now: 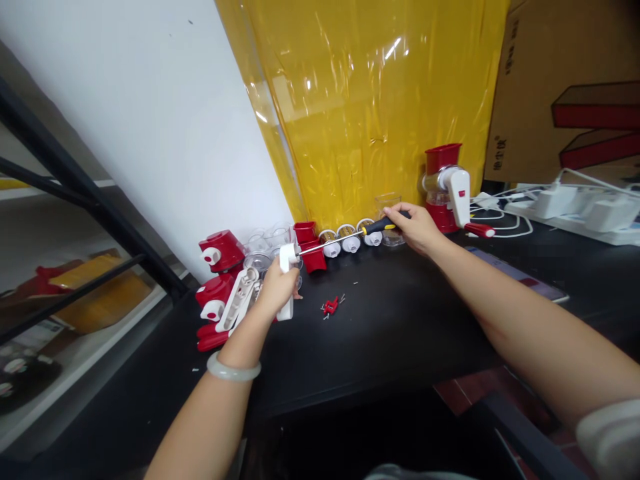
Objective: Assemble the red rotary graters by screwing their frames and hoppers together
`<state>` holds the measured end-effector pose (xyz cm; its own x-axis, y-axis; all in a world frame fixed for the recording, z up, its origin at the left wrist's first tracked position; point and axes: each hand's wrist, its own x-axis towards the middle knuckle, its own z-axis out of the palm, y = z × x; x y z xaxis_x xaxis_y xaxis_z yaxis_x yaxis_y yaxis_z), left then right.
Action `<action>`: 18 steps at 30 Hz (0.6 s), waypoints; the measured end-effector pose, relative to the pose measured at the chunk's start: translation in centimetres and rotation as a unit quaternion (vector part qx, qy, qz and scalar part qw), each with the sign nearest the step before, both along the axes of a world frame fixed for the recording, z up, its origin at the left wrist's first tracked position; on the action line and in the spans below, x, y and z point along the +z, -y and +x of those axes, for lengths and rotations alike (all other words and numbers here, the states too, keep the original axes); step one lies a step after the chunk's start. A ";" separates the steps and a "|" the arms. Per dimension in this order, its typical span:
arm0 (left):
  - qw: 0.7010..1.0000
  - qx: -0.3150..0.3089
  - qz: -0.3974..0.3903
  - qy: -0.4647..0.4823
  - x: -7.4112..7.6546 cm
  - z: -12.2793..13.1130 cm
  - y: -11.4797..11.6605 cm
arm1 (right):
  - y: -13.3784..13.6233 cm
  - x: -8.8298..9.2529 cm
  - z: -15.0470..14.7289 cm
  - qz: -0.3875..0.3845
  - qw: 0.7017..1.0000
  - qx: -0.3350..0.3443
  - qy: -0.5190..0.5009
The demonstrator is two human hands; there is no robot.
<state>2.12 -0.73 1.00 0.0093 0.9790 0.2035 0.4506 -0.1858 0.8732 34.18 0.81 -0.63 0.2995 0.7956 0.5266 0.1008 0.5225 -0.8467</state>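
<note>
My left hand (pixel 278 288) is closed around a white crank handle (pixel 286 311) held up above the black table. In my right hand (pixel 416 228) is a screwdriver (pixel 379 225) with a black and yellow grip. Its long shaft points left, and the tip meets the upper end of the crank handle; whether it sits in a screw cannot be made out. Below, small red plastic parts (pixel 331 306) lie on the table among several loose screws (pixel 343 298). Left of my left hand is another white crank arm (pixel 238 299), beside red grater bodies (pixel 220 249).
Grater drums (pixel 350 241) stand in a row beside red hoppers (pixel 314 257) and clear plastic parts (pixel 257 259). An assembled red and white rotary grater (pixel 444 190) stands back right. A phone (pixel 520 275) and a power strip (pixel 590 217) with cables lie on the right.
</note>
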 end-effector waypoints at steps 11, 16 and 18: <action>0.999 0.028 0.006 -0.022 -0.2 0.2 0.0 | 1.1 1.3 -1.2 -0.100 0.986 0.078 -0.108; 0.962 0.078 0.187 -0.183 0.0 -0.5 0.0 | 1.1 0.8 -0.7 -0.253 0.967 0.007 -0.011; 0.945 0.083 0.226 -0.221 0.1 -0.7 0.1 | 1.0 0.6 -0.7 -0.256 0.967 0.004 0.007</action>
